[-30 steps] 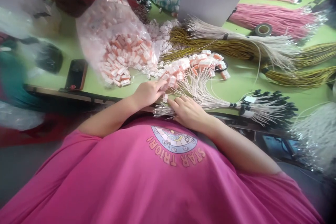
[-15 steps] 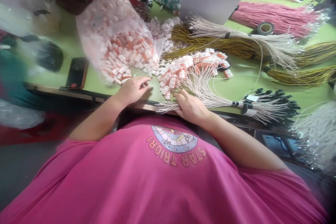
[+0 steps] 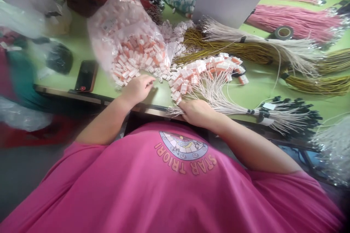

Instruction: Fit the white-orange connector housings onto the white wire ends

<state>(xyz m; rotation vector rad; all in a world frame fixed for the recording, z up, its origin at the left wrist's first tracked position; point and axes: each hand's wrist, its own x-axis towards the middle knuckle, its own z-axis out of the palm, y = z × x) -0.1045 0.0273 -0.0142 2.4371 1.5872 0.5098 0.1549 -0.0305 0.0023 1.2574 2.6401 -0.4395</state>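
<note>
At green tabletop (image 3: 259, 90) edge: my right hand (image 3: 197, 112), closed over thin white wires (image 3: 232, 109); left hand (image 3: 138, 88), half-curled, contents unclear.

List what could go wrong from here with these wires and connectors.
The right hand grips white wires close to the table edge; their free ends could slip over it or tangle.

Loose connectors beside the left hand lie near the wired connectors, so the two piles might mix.

The phone lies by the front edge too, so the left forearm might knock it off.
</note>
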